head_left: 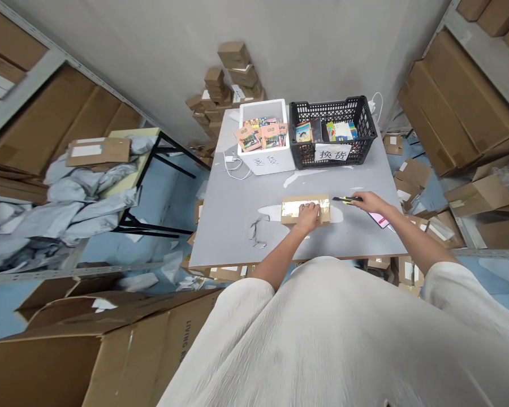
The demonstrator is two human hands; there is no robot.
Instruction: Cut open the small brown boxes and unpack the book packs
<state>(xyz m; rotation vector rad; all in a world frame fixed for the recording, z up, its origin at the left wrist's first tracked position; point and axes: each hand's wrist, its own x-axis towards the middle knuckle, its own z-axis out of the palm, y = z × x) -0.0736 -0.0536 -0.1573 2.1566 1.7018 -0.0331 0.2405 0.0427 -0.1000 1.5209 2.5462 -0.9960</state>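
Observation:
A small cardboard box (288,217) with a shiny, light-coloured patch on top lies flat near the middle of the grey table (224,226). On its top rests my left hand (309,216), fingers stretched over the surface. To the right of the box, my right hand (367,202) is closed around a black and yellow utility knife (348,199). The knife's tip points left toward the box and is apart from it. Partly under my right forearm lies a phone (379,220) with a pink screen.
Behind the box stand a white foam bin (269,163) and a black plastic crate (333,161), both holding booklets. A white cable (236,169) and torn grey scraps (257,232) lie at left. Shelves with cartons (458,107) flank the table; a big open carton (139,356) stands lower left.

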